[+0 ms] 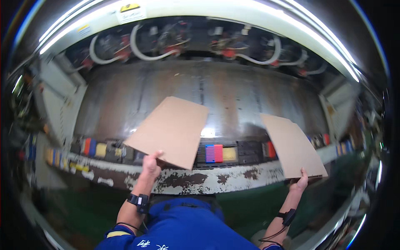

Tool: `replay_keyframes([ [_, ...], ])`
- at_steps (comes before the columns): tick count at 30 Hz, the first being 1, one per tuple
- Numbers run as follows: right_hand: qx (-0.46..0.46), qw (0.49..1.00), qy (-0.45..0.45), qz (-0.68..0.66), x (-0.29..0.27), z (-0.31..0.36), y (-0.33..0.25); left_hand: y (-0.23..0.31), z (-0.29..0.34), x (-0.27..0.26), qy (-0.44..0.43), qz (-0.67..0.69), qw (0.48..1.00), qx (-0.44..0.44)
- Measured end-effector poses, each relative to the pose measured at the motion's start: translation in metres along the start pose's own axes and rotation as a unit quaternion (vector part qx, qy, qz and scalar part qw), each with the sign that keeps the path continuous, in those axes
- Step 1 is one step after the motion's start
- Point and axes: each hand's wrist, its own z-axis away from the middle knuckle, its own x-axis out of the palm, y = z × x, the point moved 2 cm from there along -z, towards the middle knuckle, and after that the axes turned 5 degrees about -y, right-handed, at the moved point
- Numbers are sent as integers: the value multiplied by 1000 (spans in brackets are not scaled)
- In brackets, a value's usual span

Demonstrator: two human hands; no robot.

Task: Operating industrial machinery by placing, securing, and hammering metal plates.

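My left hand (151, 166) grips the near edge of a flat brown cardboard sheet (173, 129), thumb on top and fingers hidden beneath. The sheet is held tilted above the front of a wide metal bed. In my right hand (299, 182) is a second piece of brown cardboard (293, 146), pinched at its near edge with the thumb on top. It slants away over the bed's right front, and its edge looks like more than one layer. The two pieces are apart from each other.
The worn grey metal bed (233, 100) stretches ahead, with hoses and red fittings (229, 52) behind it. Along its front runs a row of coloured blocks (214, 153). Nearest me is a rail with chipped white paint (237, 177). Upright side panels (60, 108) flank the bed.
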Motion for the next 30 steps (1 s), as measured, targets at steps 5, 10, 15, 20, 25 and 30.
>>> replay_keyframes([
  [5,124,988,-86,22,-25,-141,108,-98,67,-37,33,120,980,-157],
  [10,300,884,-115,338,-72,-132,147,-155,91,-46,138,102,967,-189],
  [15,305,734,-305,525,-45,-80,212,-172,96,-53,84,47,959,-268],
  [20,366,619,-505,477,43,90,329,-146,123,-64,-40,-253,892,-373],
  [25,41,631,-438,639,19,97,407,-116,146,-144,-104,-172,933,-298],
  [30,220,712,-393,538,51,132,360,-99,153,-174,-186,-199,911,-311],
])
